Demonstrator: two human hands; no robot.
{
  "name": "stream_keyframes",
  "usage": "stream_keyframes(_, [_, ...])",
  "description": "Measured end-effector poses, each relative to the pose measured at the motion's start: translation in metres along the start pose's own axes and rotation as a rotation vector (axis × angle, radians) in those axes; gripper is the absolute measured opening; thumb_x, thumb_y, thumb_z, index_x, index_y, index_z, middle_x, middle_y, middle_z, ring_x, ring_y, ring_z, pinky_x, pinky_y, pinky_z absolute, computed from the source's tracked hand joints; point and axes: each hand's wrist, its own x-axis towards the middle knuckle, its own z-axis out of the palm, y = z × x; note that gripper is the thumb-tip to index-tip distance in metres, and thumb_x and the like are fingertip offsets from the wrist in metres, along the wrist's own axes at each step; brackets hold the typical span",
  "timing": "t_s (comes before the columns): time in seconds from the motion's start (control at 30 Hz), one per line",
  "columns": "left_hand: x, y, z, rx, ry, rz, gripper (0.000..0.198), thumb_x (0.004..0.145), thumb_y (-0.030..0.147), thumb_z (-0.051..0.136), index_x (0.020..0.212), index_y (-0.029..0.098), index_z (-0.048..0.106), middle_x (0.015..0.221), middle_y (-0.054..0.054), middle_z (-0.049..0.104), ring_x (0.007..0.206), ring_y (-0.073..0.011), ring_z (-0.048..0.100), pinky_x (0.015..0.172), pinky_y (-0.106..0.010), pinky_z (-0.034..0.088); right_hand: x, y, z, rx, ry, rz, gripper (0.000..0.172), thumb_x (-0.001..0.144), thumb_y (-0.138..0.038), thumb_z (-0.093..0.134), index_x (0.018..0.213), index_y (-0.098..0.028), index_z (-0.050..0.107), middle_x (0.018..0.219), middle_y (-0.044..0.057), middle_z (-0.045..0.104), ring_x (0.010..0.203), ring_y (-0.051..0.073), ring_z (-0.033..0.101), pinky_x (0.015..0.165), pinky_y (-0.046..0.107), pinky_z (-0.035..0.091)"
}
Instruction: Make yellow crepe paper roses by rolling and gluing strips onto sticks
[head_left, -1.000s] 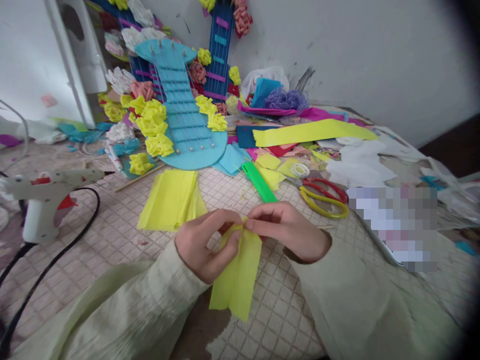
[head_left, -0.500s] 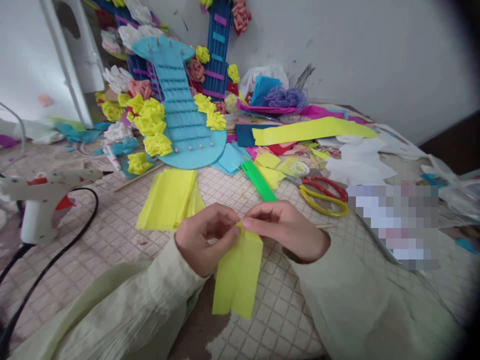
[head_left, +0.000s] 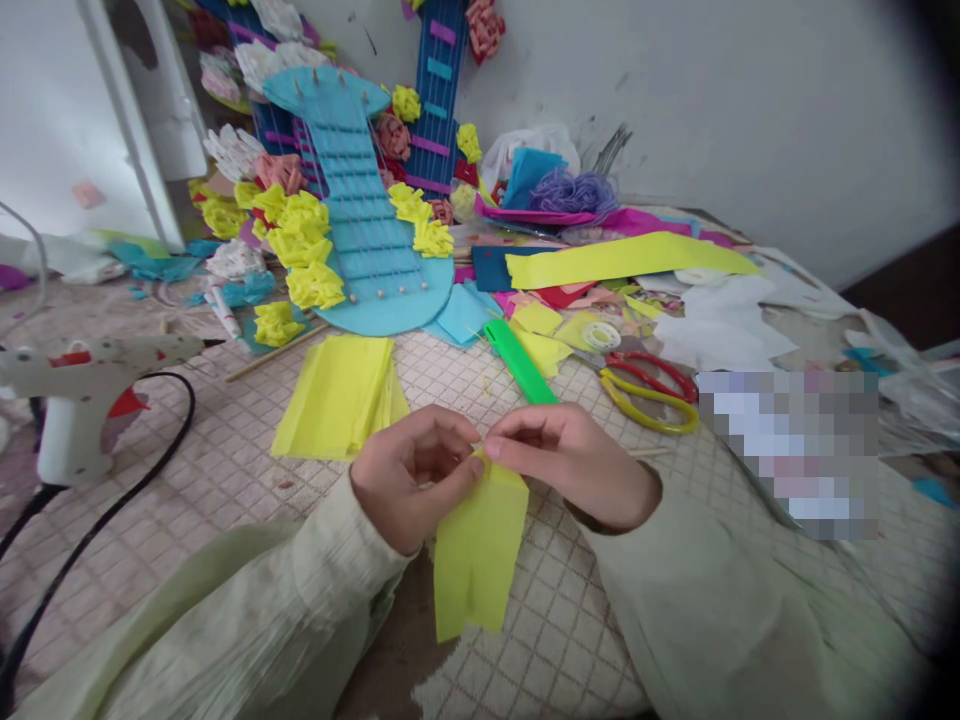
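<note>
A strip of yellow crepe paper (head_left: 480, 560) hangs down from my fingertips over the table's front part. My left hand (head_left: 416, 475) pinches its top edge between thumb and fingers. Close beside it, my right hand (head_left: 577, 465) pinches the same edge, the two thumbs nearly meeting. The paper is gathered at the top and creased down its lower middle. Behind my left hand lies a stack of yellow paper sheets (head_left: 334, 395). A green utility knife (head_left: 517, 360) rests just beyond my right hand.
A hot glue gun (head_left: 97, 390) with a black cord lies left. The light-blue paper guitar (head_left: 367, 230) with yellow flowers leans at the back. Scissors (head_left: 652, 390) with red and yellow handles lie right, near a blurred-out flat object (head_left: 795, 455). Paper scraps and purple yarn (head_left: 574, 195) fill the back.
The lower end of the yellow paper has swung slightly to the right. Both hands keep their pinch in nearly the same place.
</note>
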Motion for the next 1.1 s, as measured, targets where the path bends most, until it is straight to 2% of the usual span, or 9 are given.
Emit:
stream_keyframes(0.7, [-0.0015,0.0031,0.0004,-0.007,0.031,-0.018,0.013,0.068,0.021,0.060,0.078,0.017,0.054,0.065,0.000,0.060,0.058,-0.0102,0.056,0.054,-0.022,0.046,-0.0022,0.0001,0.0027,-0.049,0.002,-0.121,0.010,0.068,-0.026,0.063,0.068,-0.016,0.063,0.064,0.000,0.062,0.060,0.011,0.055,0.053,0.023,0.042])
stream_keyframes(1.1, [-0.0004,0.0065,-0.0016,0.047,0.086,0.038,0.012,0.065,0.018,0.062,0.073,0.018,0.053,0.062,0.002,0.058,0.056,-0.0093,0.056,0.055,-0.022,0.048,-0.0033,-0.0012,0.0033,-0.023,0.044,-0.111,0.012,0.065,-0.027,0.066,0.066,-0.015,0.064,0.061,0.000,0.061,0.057,0.010,0.053,0.053,0.023,0.042])
